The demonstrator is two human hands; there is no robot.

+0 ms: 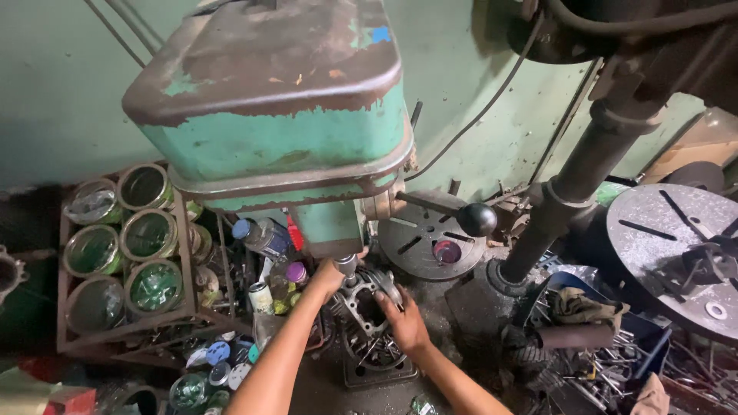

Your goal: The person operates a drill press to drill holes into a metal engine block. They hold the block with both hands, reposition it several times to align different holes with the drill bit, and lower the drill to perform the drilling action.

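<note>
Left of the drill press [277, 115], a rack holds 6 tins [123, 250]. The left hand [329, 275] grips the chuck [347, 265] directly above the metal casting [367, 301]; the right hand [403, 321] clasps its right rim, steadying it upright on the cluttered table [380, 370].

Green round tins [146, 230] in rack — left; cardboard box [703, 146] right.

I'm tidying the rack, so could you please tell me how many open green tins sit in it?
5: top left, top right, middle left, middle right, bottom right. A sixth, bottom left, looks dark; others may be hidden.
</note>
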